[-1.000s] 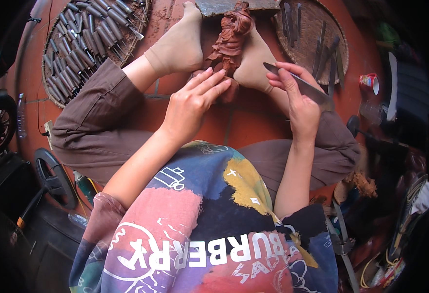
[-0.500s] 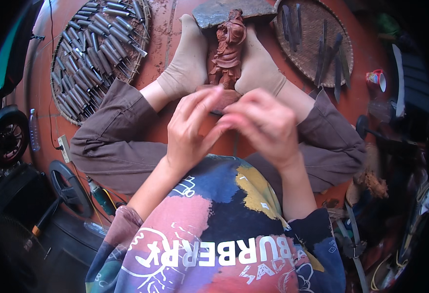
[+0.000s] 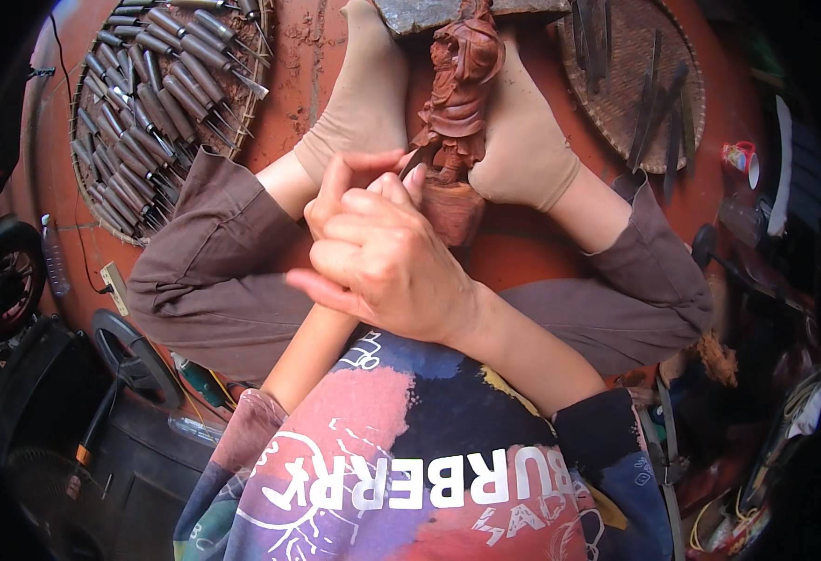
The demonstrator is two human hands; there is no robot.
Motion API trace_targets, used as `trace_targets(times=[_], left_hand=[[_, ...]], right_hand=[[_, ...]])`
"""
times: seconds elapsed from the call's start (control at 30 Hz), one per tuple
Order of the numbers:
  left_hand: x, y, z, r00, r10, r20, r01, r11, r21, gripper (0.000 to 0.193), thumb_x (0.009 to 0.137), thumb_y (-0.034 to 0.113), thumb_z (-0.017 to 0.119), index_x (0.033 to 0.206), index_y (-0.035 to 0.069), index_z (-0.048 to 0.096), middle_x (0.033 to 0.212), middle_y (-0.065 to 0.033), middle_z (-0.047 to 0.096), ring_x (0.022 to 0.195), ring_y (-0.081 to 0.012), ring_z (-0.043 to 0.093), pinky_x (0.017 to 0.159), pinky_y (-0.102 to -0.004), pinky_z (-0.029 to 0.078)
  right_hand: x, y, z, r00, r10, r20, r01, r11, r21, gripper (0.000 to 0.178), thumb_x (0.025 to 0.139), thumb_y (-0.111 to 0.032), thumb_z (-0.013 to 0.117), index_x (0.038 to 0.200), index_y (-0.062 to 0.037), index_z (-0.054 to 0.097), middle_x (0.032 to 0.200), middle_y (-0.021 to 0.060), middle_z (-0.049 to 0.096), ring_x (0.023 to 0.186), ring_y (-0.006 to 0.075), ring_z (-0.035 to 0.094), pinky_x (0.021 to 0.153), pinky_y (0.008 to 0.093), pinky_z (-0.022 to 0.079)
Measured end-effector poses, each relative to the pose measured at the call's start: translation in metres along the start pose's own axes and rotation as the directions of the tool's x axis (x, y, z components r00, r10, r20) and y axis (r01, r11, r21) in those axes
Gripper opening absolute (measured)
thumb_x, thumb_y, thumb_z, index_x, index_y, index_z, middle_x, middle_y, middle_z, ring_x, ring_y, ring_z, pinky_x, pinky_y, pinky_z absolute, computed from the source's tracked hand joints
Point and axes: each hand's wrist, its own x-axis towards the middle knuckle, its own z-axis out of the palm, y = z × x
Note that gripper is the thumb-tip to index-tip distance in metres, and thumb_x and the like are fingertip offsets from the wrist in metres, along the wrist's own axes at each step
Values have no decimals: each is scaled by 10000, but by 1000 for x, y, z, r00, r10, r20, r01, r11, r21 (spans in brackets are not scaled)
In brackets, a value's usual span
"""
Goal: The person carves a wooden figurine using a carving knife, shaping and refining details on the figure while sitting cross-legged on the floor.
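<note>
A reddish-brown carved wooden figure (image 3: pixel 462 89) lies between my feet, its base (image 3: pixel 452 213) toward me. Just left of its lower end, my hands are crossed close together. My right hand (image 3: pixel 387 257) lies over my left, its fingers curled and one digit sticking out to the left. Bent fingers of my left hand (image 3: pixel 335 187) show beyond it, one stretched toward the figure; the rest is hidden. A thin dark blade-like piece (image 3: pixel 417 161) pokes out at the fingertips beside the carving. Which hand grips it cannot be made out.
A round woven tray (image 3: pixel 163 112) full of wood-handled carving tools lies at the left. Another tray (image 3: pixel 630 84) at the right holds several dark flat blades. A grey stone slab (image 3: pixel 429 14) is behind the figure. A red cup (image 3: pixel 740 164) and plastic bottle (image 3: pixel 55 254) lie farther out.
My right hand has crossed left over my left hand, which it now partly covers. The dark piece shows at the fingertips. The view has shifted, bringing the figure lower in the picture.
</note>
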Motion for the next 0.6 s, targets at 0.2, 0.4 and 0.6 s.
trace_targets(times=[0.2,0.4,0.6], left_hand=[[3,-10,8,996,-9,88,-2,991,131,256,855,146,815,942,14,615,1003,-74,646,839,-187,656,781,-306,513],[7,-4,11,992,-30,126,-12,948,319,307,850,142,821,1015,20,593,1019,-82,622,875,-192,611,799,-305,489],[6,-14,15,991,-114,64,101,979,177,288,849,96,787,1041,28,583,1016,-80,567,907,-195,554,817,-307,460]], right_hand=[[3,17,11,999,16,-41,-16,1000,3,200,716,-166,780,648,-71,618,706,95,623,777,266,613,744,412,409],[3,24,-1,999,45,29,-45,999,10,162,804,-134,760,751,-48,634,849,82,661,840,259,608,807,401,444],[4,23,0,996,23,-81,-15,994,106,188,711,-145,761,652,-63,603,698,103,596,755,276,608,739,408,416]])
